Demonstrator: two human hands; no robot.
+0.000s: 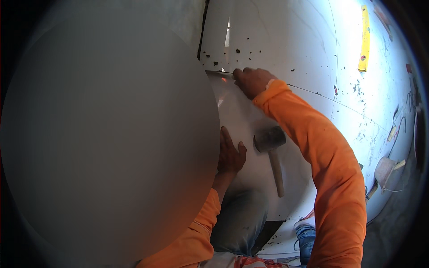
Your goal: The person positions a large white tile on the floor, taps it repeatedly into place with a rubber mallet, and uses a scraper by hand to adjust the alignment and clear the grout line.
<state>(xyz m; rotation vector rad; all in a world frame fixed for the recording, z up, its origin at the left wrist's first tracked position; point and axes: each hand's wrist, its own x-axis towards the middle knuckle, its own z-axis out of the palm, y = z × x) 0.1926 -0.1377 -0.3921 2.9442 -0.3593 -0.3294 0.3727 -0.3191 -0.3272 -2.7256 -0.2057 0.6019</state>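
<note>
Right hand [252, 82]: curled down at the joint [319, 94] in the upper centre; cannot tell whether gripping something small or only pressing. Could be pinched by a sudden shift of the lower tile [250, 172].
Left hand [231, 154]: open, spread on the lower tile at frame centre, partly out of sight on its left side. Could skid on dust, or tip one edge through uneven pressure.
Lower tile: beneath both hands, mid-frame. Could chip along its upper edge if pried or forced.
Joint: running from upper centre toward the right. Could be kept uneven by trapped grit.
Dark crumbs [237, 51]: scattered over the upper tile [277, 27]. Could scratch its face if dragged.
Mallet [270, 139]: lying on the lower tile, right of centre, black head uppermost. Could be knocked by the orange sleeve [328, 147] on a careless swing inward.
Yellow level [364, 40]: upper right, well apart from both hands. Could leave a height mismatch unnoticed if ignored.
</note>
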